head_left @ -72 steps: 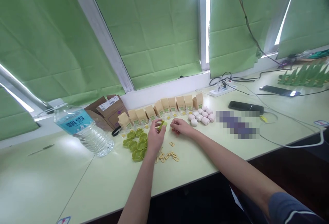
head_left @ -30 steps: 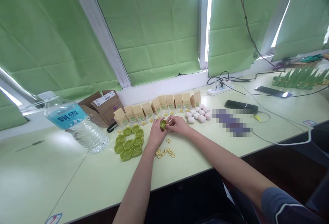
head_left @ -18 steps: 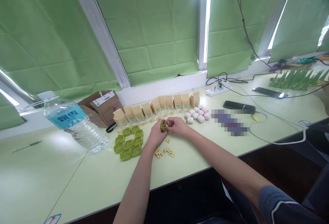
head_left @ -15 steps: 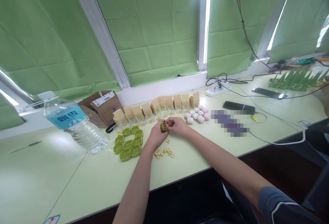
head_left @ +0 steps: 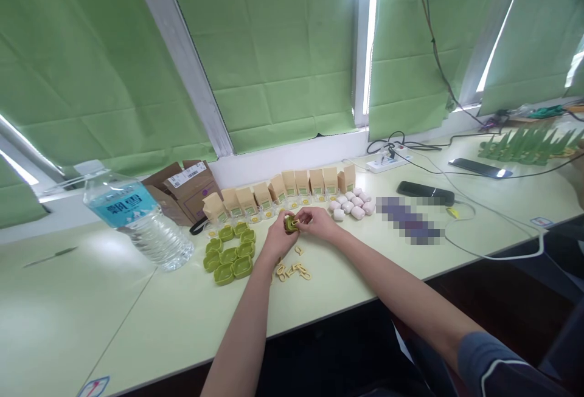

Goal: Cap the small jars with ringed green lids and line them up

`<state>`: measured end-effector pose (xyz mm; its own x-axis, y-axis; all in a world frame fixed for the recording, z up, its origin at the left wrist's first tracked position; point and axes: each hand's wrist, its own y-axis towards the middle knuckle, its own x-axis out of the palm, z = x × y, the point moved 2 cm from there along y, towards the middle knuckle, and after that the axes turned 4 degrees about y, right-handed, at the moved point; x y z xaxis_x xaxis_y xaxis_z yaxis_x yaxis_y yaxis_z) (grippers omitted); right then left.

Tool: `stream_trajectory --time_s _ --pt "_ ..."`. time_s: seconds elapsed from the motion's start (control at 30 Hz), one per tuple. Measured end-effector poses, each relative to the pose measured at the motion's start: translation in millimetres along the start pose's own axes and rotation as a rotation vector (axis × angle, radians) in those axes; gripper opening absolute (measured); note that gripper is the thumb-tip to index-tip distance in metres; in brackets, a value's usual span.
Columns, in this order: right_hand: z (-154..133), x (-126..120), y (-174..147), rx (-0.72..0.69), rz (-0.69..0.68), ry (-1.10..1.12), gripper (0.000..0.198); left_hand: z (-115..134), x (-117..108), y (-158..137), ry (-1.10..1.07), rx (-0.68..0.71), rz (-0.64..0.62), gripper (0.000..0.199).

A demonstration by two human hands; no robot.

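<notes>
My left hand is closed around a small green cup-shaped piece above the table. The fingers of my right hand pinch a small yellow loop piece against that green piece; fingers partly hide it. Below my hands lies a loose pile of yellow loop pieces, with a single one apart from it. Left of my left hand, several matching green cup-shaped pieces sit grouped together, their hollow sides up.
Behind my hands stands a row of tan paper packets with clear tags in front. White rounded pieces lie to their right. A large water bottle and a cardboard box stand left. Phones, cables and a power strip occupy the right.
The green piece has turned slightly in my left hand, and my right fingers stay pressed at it. The view has shifted a little; the other things lie as before.
</notes>
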<state>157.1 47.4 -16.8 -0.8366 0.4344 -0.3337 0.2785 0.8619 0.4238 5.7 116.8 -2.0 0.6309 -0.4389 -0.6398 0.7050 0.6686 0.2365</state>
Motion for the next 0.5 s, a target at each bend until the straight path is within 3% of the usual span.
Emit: stream_trajectory --time_s 0.5 --pt "-0.2 0.7 1.1 0.029 0.012 -0.027 0.016 1.1 1.4 0.1 0.023 0.022 0.039 0.039"
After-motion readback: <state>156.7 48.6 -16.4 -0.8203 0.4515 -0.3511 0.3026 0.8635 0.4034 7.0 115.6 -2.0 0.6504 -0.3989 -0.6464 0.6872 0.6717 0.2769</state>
